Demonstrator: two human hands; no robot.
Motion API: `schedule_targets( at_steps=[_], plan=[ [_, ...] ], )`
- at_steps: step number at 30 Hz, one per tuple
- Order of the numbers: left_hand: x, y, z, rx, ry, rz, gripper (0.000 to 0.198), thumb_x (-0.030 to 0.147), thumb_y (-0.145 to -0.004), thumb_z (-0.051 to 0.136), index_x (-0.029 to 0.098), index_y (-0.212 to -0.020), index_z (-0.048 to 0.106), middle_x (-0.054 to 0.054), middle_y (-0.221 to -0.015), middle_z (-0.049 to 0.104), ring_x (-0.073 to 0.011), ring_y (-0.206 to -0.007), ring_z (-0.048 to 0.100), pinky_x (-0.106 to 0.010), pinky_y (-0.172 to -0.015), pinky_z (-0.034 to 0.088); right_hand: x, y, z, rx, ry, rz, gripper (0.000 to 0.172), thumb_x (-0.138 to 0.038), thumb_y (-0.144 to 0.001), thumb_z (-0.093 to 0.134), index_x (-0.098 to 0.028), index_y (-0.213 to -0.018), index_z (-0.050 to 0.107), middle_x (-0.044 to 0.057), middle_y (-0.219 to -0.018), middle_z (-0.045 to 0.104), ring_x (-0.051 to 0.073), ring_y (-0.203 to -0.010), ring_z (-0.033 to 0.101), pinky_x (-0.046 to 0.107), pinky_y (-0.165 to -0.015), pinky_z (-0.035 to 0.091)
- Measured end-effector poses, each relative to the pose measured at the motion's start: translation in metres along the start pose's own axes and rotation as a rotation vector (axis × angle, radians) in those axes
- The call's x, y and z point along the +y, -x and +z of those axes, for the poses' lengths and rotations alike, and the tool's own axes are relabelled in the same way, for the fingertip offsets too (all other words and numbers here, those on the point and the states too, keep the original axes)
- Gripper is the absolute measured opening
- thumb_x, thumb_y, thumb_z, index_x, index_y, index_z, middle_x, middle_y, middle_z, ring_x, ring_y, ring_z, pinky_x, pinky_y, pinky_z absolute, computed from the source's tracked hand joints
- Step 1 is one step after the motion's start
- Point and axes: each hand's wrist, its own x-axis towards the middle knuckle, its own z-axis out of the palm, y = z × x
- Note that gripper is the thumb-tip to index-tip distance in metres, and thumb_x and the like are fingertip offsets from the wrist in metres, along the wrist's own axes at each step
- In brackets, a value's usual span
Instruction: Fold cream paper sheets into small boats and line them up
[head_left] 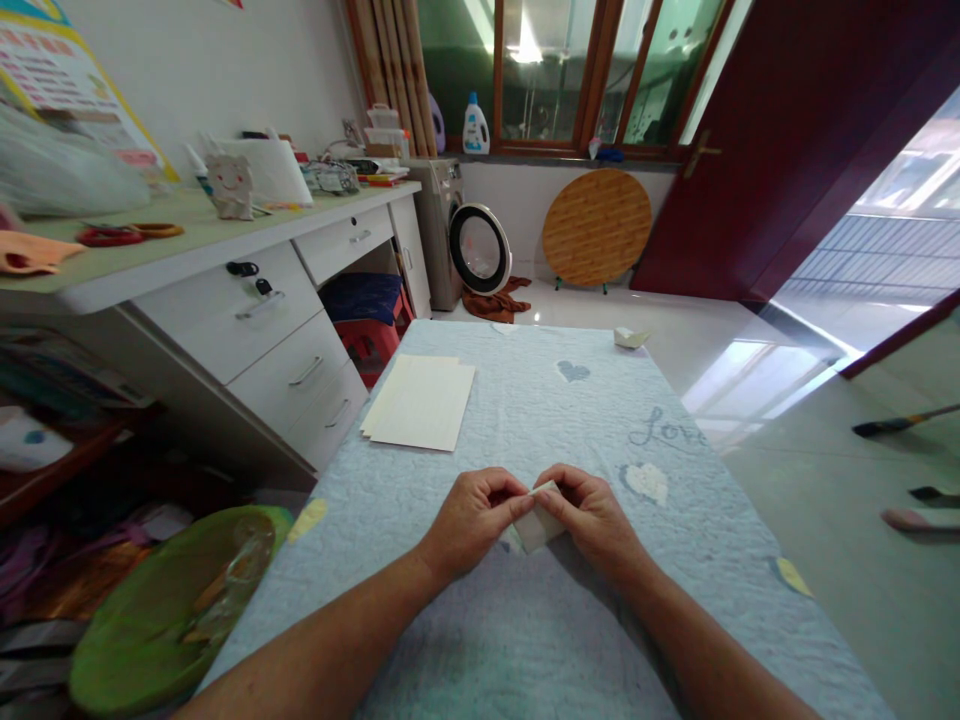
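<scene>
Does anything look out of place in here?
Yes: the washing machine has its door open, and a brown cloth lies crumpled below it, perhaps fallen. The pale sheets on the table aren't squarely stacked.

The cloth-covered table carries stacked sheets and 1 folded paper piece.

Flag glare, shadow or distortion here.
Head view, right: glare on the glossy floor; head view, top: bright reflection on the window; head view, centre: shadow on the cloth below the right hand, folded paper dimmer than the paper sheets; head view, left: drawer cabinet stretched and slanted.
</scene>
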Motion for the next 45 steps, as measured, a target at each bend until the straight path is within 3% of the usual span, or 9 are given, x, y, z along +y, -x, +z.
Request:
schedule_targets(
  at_steps=[9, 21, 27, 32, 38, 45],
  plan=[
    [-0.0048, -0.0017, -0.0026, -0.016, 0.041, -0.056, 0.024, 0.036, -0.079, 0.07, 0.015, -0.07, 0.063, 0.003, -0.063, 0.057, -0.0102, -0.057, 0.048, -0.021, -0.054, 0.036, -0.0031, 0.0007, -0.0036, 0.087, -0.011, 0.017, 0.031, -0.046, -0.078, 0.068, -0.017, -0.067, 0.064, -0.002, -0.057, 0.051, 0.011, -0.054, 0.042, 0.024, -0.051, 0.03],
    [-0.0049, -0.0049, -0.0069, -0.007, 0.168, -0.1, 0.024, 0.036, -0.075, 0.071, 0.015, -0.067, 0.063, 0.001, -0.062, 0.057, -0.0109, -0.058, 0.048, -0.022, -0.056, 0.037, 0.0017, 0.0005, -0.0088, 0.097, -0.044, 0.021, 0.036, -0.049, -0.082, 0.065, -0.016, -0.066, 0.064, -0.002, -0.057, 0.049, 0.011, -0.054, 0.04, 0.024, -0.05, 0.03],
    [-0.0054, -0.0046, -0.0071, -0.025, 0.102, -0.071, 0.022, 0.035, -0.077, 0.07, 0.015, -0.071, 0.064, 0.001, -0.065, 0.057, -0.0105, -0.059, 0.049, -0.022, -0.055, 0.038, -0.0021, -0.0002, -0.0065, 0.127, 0.002, 0.007, 0.032, -0.046, -0.078, 0.068, -0.017, -0.066, 0.064, -0.002, -0.057, 0.051, 0.011, -0.054, 0.042, 0.023, -0.05, 0.031],
    [-0.005, -0.0037, -0.0032, -0.05, 0.054, -0.064, 0.018, 0.031, -0.074, 0.073, 0.015, -0.078, 0.063, 0.003, -0.07, 0.056, -0.0095, -0.06, 0.047, -0.02, -0.053, 0.036, 0.0005, -0.0014, -0.0019, 0.106, 0.021, 0.011, 0.027, -0.042, -0.075, 0.072, -0.017, -0.069, 0.064, -0.003, -0.059, 0.053, 0.011, -0.056, 0.045, 0.023, -0.051, 0.033],
    [-0.0059, -0.0045, -0.0032, -0.01, 0.159, -0.082, 0.025, 0.037, -0.078, 0.07, 0.015, -0.075, 0.059, 0.004, -0.067, 0.051, -0.0092, -0.059, 0.045, -0.02, -0.054, 0.035, 0.0026, -0.0012, -0.0051, 0.042, -0.036, 0.001, 0.032, -0.049, -0.079, 0.068, -0.019, -0.091, 0.066, -0.001, -0.071, 0.059, 0.012, -0.06, 0.05, 0.024, -0.055, 0.039],
    [-0.0046, -0.0039, -0.0018, -0.036, 0.163, -0.059, 0.031, 0.045, -0.081, 0.07, 0.016, -0.082, 0.062, 0.002, -0.071, 0.054, -0.0103, -0.062, 0.049, -0.021, -0.057, 0.037, -0.0005, 0.0, -0.0024, 0.077, 0.138, -0.064, 0.03, -0.043, -0.083, 0.063, -0.018, -0.066, 0.059, -0.003, -0.059, 0.051, 0.012, -0.057, 0.045, 0.024, -0.053, 0.034]
  ],
)
